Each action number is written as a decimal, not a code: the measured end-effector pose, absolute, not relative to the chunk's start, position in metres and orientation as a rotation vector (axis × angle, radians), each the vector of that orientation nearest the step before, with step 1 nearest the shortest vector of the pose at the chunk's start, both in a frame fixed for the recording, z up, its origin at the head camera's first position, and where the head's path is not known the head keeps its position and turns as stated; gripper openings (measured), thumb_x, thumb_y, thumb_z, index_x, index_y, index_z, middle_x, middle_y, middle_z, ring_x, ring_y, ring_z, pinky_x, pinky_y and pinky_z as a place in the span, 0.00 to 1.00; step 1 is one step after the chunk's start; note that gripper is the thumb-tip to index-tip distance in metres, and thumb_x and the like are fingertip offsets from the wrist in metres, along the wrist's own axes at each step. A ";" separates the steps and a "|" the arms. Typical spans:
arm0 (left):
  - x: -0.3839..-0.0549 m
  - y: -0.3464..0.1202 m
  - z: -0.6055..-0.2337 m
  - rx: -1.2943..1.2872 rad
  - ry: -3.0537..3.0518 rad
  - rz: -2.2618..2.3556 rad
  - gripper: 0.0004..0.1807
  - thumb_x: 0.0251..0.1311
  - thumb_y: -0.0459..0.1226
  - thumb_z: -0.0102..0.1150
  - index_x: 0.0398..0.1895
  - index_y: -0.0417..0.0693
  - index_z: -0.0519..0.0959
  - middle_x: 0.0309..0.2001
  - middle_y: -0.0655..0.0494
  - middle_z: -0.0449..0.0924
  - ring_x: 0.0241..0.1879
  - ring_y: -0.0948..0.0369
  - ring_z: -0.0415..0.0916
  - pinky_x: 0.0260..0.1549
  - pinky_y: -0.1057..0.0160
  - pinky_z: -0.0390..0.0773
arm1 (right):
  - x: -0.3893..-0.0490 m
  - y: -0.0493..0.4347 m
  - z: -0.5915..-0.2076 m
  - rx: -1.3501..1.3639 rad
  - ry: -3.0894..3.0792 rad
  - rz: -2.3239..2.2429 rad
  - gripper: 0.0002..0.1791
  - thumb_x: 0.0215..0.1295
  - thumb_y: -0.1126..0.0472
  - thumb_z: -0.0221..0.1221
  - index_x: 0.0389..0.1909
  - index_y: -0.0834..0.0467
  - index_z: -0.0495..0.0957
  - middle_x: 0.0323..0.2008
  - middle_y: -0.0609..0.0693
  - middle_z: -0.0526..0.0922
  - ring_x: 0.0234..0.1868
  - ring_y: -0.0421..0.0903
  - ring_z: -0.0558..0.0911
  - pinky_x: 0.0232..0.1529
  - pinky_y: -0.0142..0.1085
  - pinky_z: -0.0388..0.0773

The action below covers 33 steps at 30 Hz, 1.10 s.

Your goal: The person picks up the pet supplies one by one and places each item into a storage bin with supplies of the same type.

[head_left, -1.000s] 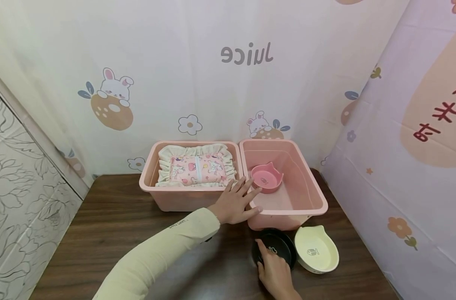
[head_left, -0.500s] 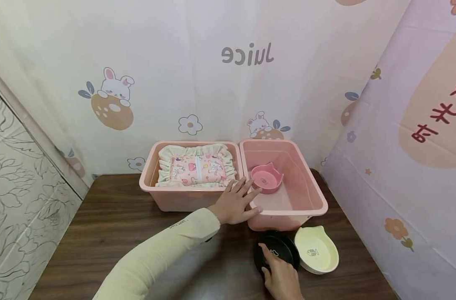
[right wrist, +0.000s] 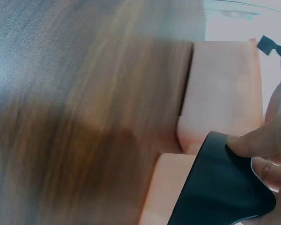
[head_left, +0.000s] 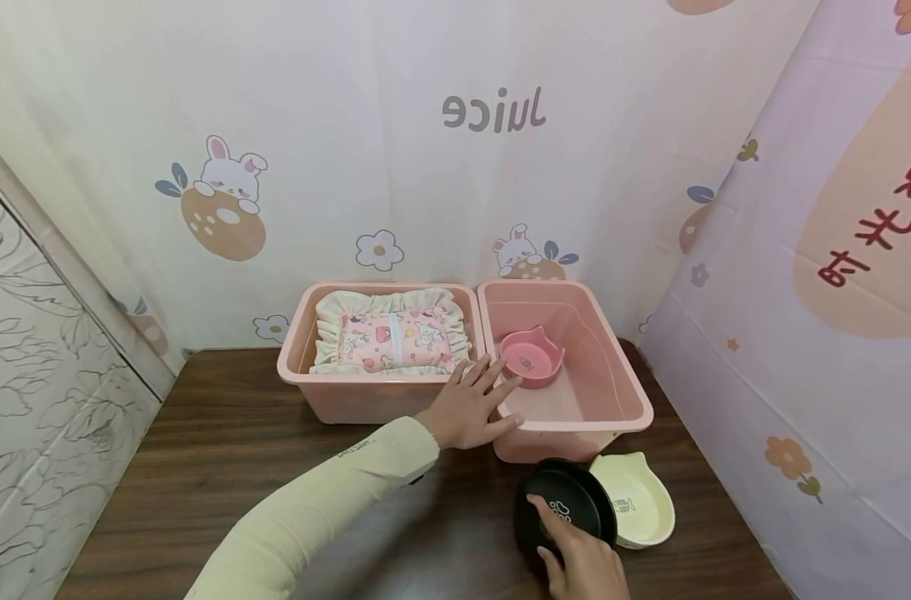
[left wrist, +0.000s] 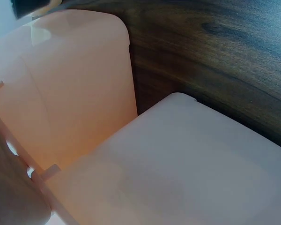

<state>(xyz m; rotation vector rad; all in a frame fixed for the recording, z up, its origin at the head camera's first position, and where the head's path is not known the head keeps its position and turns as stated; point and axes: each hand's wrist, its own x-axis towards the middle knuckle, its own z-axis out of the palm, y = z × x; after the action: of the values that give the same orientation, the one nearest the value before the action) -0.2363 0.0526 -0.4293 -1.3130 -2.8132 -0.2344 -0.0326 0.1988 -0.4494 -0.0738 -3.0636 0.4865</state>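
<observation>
My right hand (head_left: pixel 586 558) grips the near left side of a black bowl (head_left: pixel 578 496), with fingers inside and the thumb outside. This bowl has a pale print inside and is tilted, partly covering a cream cat-eared bowl (head_left: pixel 643 508). In the right wrist view, the black bowl's side (right wrist: pixel 215 183) shows between thumb and fingers. My left hand (head_left: pixel 470 408) rests, fingers spread, on the adjoining rims of two pink tubs. Inside the right tub (head_left: pixel 545 443) sits a pink cat-eared bowl (head_left: pixel 532 360). The left tub (head_left: pixel 380 402) holds a frilled pink cushion (head_left: pixel 372 342).
Both tubs stand side by side at the back of a dark wooden table (head_left: pixel 222 450). Behind them hangs a printed curtain (head_left: pixel 350 167), and another patterned sheet (head_left: pixel 763 333) closes off the right side.
My right hand has moved slightly right with the black bowl, which now looks lifted and more tilted, overlapping the cream bowl. My left hand has stayed in place.
</observation>
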 end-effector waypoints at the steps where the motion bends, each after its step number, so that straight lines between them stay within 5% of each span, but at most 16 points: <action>1: -0.237 0.053 -0.430 -1.312 -2.810 -0.241 0.36 0.56 0.66 0.23 0.68 0.68 0.45 0.70 0.58 0.33 0.68 0.54 0.30 0.63 0.47 0.35 | -0.031 0.199 -0.446 -0.085 -3.065 0.484 0.37 0.44 0.59 0.68 0.57 0.35 0.66 0.36 0.38 0.82 0.23 0.36 0.77 0.18 0.33 0.68; 11: -0.236 0.051 -0.427 -1.304 -2.826 -0.224 0.36 0.56 0.66 0.23 0.68 0.69 0.43 0.70 0.59 0.33 0.68 0.54 0.30 0.63 0.47 0.36 | -0.014 0.208 -0.406 -0.118 -2.994 0.369 0.38 0.40 0.61 0.69 0.55 0.37 0.69 0.33 0.35 0.81 0.27 0.30 0.77 0.24 0.29 0.73; 22: -0.233 0.049 -0.420 -1.300 -2.841 -0.204 0.37 0.58 0.65 0.24 0.69 0.65 0.42 0.70 0.58 0.33 0.68 0.53 0.32 0.63 0.47 0.37 | -0.018 0.228 -0.367 0.070 -2.803 0.291 0.45 0.33 0.65 0.71 0.56 0.34 0.67 0.27 0.36 0.80 0.14 0.26 0.61 0.13 0.25 0.59; 33: -0.233 0.053 -0.420 -1.277 -2.867 -0.174 0.42 0.56 0.67 0.23 0.69 0.58 0.35 0.70 0.58 0.29 0.69 0.56 0.30 0.64 0.51 0.37 | -0.044 0.247 -0.340 0.279 -2.671 0.226 0.42 0.34 0.66 0.70 0.56 0.39 0.69 0.28 0.41 0.81 0.17 0.31 0.68 0.13 0.26 0.59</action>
<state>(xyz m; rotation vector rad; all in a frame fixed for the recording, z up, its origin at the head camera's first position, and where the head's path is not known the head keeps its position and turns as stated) -0.2331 0.0525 -0.4202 -1.2774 -2.8670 -0.1744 -0.0441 0.2470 -0.3396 0.2793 -2.6706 0.2258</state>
